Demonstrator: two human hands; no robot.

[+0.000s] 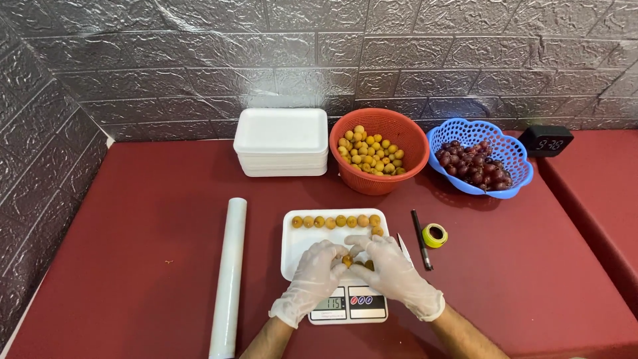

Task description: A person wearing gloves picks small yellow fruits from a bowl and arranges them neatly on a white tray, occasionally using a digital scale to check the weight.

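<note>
A white foam tray (296, 249) is set flat on a small kitchen scale (349, 306). A row of small round yellow-orange fruits (335, 221) is laid along its far edge, and one such fruit (347, 260) is pinched between gloved fingertips near its middle.

Bright, sharp; perhaps slight wall glare.

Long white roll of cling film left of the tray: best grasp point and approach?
Grip the long white cling film roll around its middle, coming from above with fingers spanning its narrow width. It lies flat on the red table, lengthwise toward the wall, with both long sides free. A mid-length hold should keep it balanced.
</note>
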